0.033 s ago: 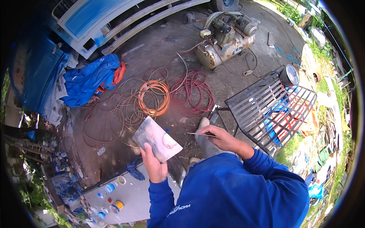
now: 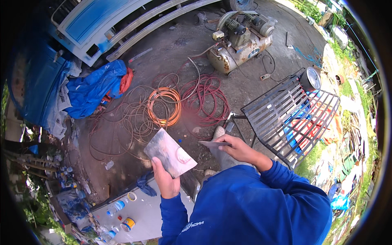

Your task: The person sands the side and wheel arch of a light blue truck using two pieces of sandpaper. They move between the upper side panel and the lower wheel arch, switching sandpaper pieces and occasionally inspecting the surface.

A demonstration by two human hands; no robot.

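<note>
My left hand (image 2: 166, 179) is closed on the edge of a flat mixing board (image 2: 163, 153). Its face is smeared grey and pale, with a mound of pinkish putty (image 2: 182, 155) near the right side. Pinched in my right hand (image 2: 241, 150) is a thin, flat putty spreader (image 2: 209, 143), its blade pointing left toward the board. A gap separates blade and board. Fingers of my right hand partly cover the spreader.
Coiled orange hose (image 2: 164, 107) and red hose (image 2: 214, 100) lie on the ground ahead, near a rusty air compressor (image 2: 241, 51). At right stands a black slatted metal bench (image 2: 281, 118). A pale panel (image 2: 151, 220) at lower left bears a yellow can (image 2: 128, 224) and bottles.
The spreader has turned, so more of its flat face shows instead of a thin edge. Both hands keep nearly the same places, and the view has shifted slightly.
</note>
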